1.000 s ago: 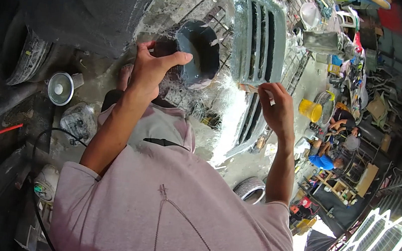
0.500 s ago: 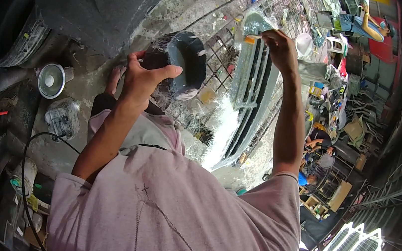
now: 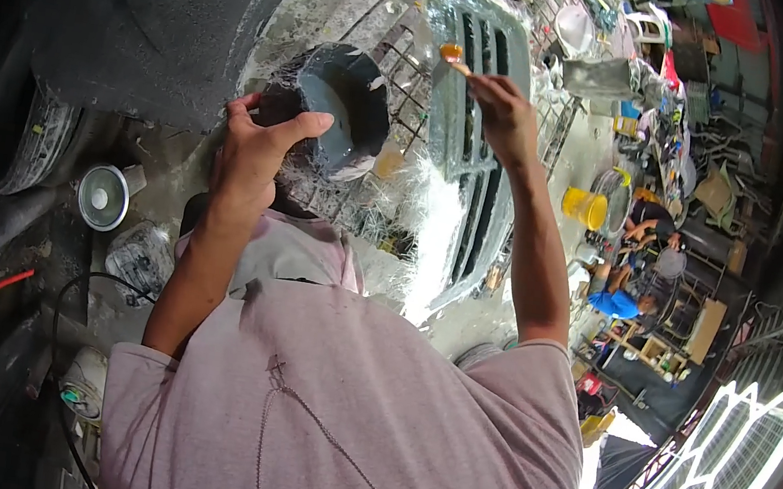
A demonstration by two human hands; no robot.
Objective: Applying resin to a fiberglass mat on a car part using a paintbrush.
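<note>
My left hand (image 3: 262, 146) is closed on the rim of a dark, rough-edged tub (image 3: 369, 110), thumb reaching over the inside. Greyish liquid lies in the bottom of this tub, which is caked with frayed fibre outside. To the right is a long grey-green slotted panel (image 3: 517, 55), shaped like a grille, with a wet-looking surface. My right hand (image 3: 505, 117) pinches the wooden handle of a brush (image 3: 451, 53) with an orange head, held over the panel's upper part. Whether the brush touches the panel I cannot tell. Bright white loose fibres (image 3: 438, 226) fringe the panel's near left edge.
A large dark moulded piece (image 3: 185, 14) fills the upper left, near a tyre (image 3: 41, 138). A metal grid (image 3: 402, 80) is beneath the work. A round lamp-like object (image 3: 104, 198) and black cable (image 3: 59, 321) are at left. Yellow bucket (image 3: 585, 208) and people are farther right.
The view has shifted, with the panel now farther left in it. My right hand has drawn the brush slightly leftward across the panel. My left hand still grips the tub.
</note>
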